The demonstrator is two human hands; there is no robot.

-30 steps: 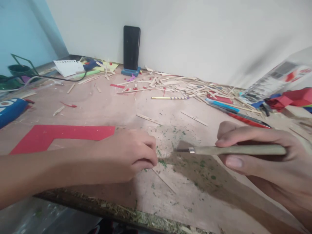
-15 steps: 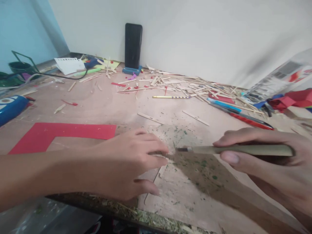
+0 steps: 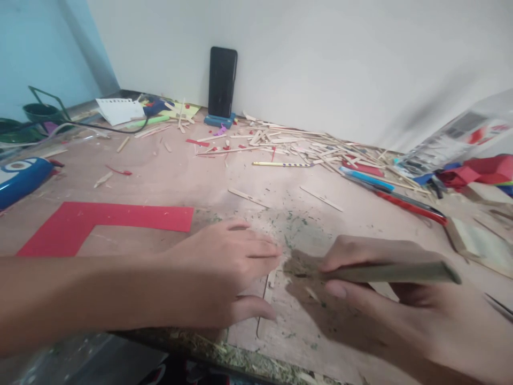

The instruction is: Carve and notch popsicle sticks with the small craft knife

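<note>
My left hand point(image 3: 228, 272) lies flat on the wooden board, fingers spread, pressing down a thin wooden stick point(image 3: 267, 286) near the front edge. My right hand point(image 3: 385, 299) grips a craft knife point(image 3: 385, 272) with a pale green handle. The knife's blade end points left and sits right at my left fingertips, low over the stick. Green and wood shavings point(image 3: 296, 230) are scattered around the spot.
A red L-shaped paper piece point(image 3: 100, 222) lies at the left. Several wooden sticks point(image 3: 296, 144), a pencil point(image 3: 282, 164), red and blue pens point(image 3: 401, 200), a black phone point(image 3: 222, 83) on a stand against the wall, a blue case point(image 3: 20, 179) far left, red folded paper point(image 3: 481, 168) far right.
My right hand has brought the knife down and to the left, up to my left fingertips. My left hand opened from a curled grip and flattened on the stick.
</note>
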